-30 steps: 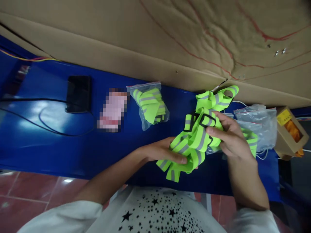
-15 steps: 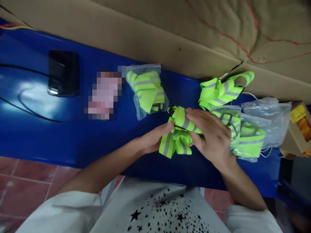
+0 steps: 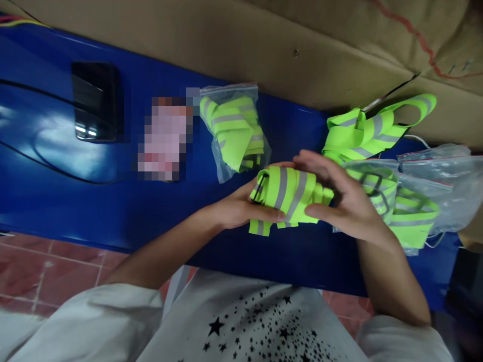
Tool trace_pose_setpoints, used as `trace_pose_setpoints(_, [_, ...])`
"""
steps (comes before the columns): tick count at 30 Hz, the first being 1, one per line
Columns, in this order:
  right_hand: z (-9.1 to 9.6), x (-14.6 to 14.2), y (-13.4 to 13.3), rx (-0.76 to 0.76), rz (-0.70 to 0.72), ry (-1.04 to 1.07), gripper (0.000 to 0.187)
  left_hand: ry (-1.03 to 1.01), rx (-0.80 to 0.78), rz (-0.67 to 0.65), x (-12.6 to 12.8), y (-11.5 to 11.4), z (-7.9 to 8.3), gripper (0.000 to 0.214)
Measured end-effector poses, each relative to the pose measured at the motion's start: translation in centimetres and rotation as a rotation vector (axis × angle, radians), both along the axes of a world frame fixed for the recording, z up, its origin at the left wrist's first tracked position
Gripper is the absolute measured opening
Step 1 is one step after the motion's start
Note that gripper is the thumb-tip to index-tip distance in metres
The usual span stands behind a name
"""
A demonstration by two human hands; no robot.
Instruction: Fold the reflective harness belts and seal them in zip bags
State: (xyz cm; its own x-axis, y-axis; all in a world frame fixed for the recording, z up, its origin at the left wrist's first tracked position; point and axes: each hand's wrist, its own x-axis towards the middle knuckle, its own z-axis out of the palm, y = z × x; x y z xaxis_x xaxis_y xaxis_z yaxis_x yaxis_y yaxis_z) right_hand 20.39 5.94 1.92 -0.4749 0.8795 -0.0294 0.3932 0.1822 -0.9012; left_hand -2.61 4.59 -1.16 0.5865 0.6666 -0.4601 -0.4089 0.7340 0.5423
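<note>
A folded bundle of neon yellow-green reflective strap (image 3: 290, 193) with grey bands and a black buckle at its left end is between my hands, over the blue table. My left hand (image 3: 245, 207) grips its left side, thumb across the front. On the right side, my right hand (image 3: 347, 201) cups the bundle with its thumb at the front edge and its fingers reaching behind the top. Loose strap ends hang below. Just beyond the left hand lies a clear zip bag (image 3: 236, 130) packed with similar strap.
Loose reflective strap (image 3: 377, 131) lies at the back right. In front of it are packed bags (image 3: 415, 216) and clear plastic bags (image 3: 449, 186). A black device (image 3: 94, 103) with cables and a pixelated item (image 3: 164, 141) are on the left. Brown covering (image 3: 226, 45) borders the blue table (image 3: 151, 201).
The strap bundle has been turned and folded more compactly, and its hanging loops now show less. My right hand has moved from over its top to its right side. The view has shifted slightly.
</note>
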Motion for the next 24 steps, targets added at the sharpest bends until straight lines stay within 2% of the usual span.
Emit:
trace_pose_setpoints(1, [-0.4, -0.3, 0.0, -0.035, 0.034, -0.024, 0.067, 0.0, -0.005, 0.021, 0.2, -0.1, -0.2, 0.091])
trace_pose_setpoints(3, [-0.8, -0.9, -0.3, -0.033, 0.031, -0.045, 0.056, -0.036, -0.075, 0.066, 0.8, -0.4, -0.7, 0.078])
trace_pose_setpoints(6, [-0.8, -1.7, -1.1, 0.13, -0.037, -0.103, 0.05, -0.141, -0.212, 0.137, 1.9, -0.9, -1.0, 0.051])
trace_pose_setpoints(8, [-0.5, -2.0, -1.8, 0.289, -0.045, -0.165, 0.05, -0.201, -0.248, 0.193, 2.2, -1.0, -0.8, 0.042])
trace_pose_setpoints(10, [-0.3, -2.1, -2.5, 0.441, -0.012, -0.213, 0.056, -0.27, -0.262, 0.241, 2.0, -1.2, -0.2, 0.041])
trace_pose_setpoints(13, [-0.5, -2.0, -2.9, 0.689, 0.057, -0.23, 0.063, -0.389, -0.219, 0.249, 1.3, -1.5, 0.7, 0.052])
trace_pose_setpoints(17, [-1.7, -1.9, -3.0, 0.981, 0.148, -0.333, 0.049, -0.403, -0.07, 0.177, 0.8, -2.2, 0.9, 0.061])
trace_pose_setpoints(19, [-2.3, -2.2, -3.3, 1.003, 0.153, -0.363, 0.044, -0.311, -0.022, 0.165, 1.0, -2.4, 0.6, 0.064])
trace_pose_setpoints(20, [-2.6, -2.4, -3.5, 0.962, 0.145, -0.349, 0.046, -0.259, 0.0, 0.164, 1.1, -2.4, 0.4, 0.064])
trace_pose_setpoints(24, [-2.9, -3.5, -5.6, 0.645, 0.099, -0.207, 0.077, -0.083, 0.071, 0.182, 1.5, -2.3, -0.5, 0.066])
